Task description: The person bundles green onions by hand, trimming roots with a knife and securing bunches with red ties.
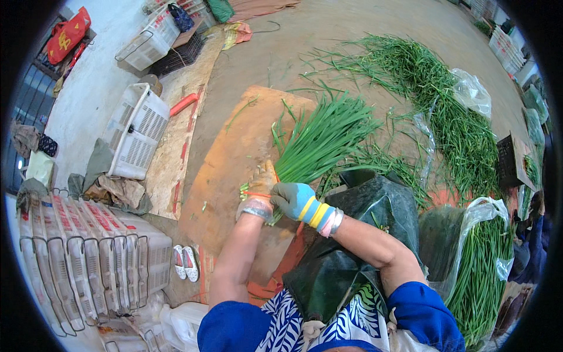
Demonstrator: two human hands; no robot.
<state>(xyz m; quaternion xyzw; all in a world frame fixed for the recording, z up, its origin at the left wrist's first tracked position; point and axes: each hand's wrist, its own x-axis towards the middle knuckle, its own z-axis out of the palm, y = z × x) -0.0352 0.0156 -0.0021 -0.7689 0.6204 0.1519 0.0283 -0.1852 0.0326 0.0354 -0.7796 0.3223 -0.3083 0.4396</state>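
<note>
A thick bunch of long green chives [325, 138] lies over a worn tan board [217, 170], its leaves fanned toward the far right. Wrapped round the stalk end is my left hand [262, 183], in a pale, stained glove. A thin red-orange band [256, 194] crosses that glove and the stalks. My right hand [295, 202], in a grey, blue and yellow striped glove, is closed against the stalks and pinches the band's right end; its fingertips are partly hidden. Cut stalk ends stick out left of the left hand. Dark green plastic sheeting [375, 217] covers my lap.
A long heap of loose chives [434, 100] curves across the floor at right. More chives fill a clear plastic bag [469, 234] nearby. Stacked white crates [88, 252] and a single white crate [138, 132] stand at left. White shoes [186, 264] rest beside the board.
</note>
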